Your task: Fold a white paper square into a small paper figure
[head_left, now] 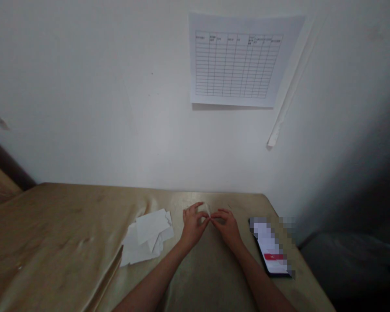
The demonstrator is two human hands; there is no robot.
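Observation:
Over the far part of the table, my left hand (194,223) and my right hand (226,224) meet at the fingertips. Each one pinches thumb against index finger on a small pale piece of paper (207,209), which is mostly hidden by the fingers. The other fingers of my left hand are spread and raised a little; those of my right hand are loosely curled. To the left of my left hand lies a loose pile of white paper pieces (152,227), some with torn edges, overlapping one another.
A smartphone (269,253) with a lit, partly blurred screen lies right of my right arm. Wrinkled gold-tan cloth (68,242) covers the table, which meets a white wall (117,108). A printed table sheet (237,65) hangs there beside a white strip (289,99). Dark fabric is at right.

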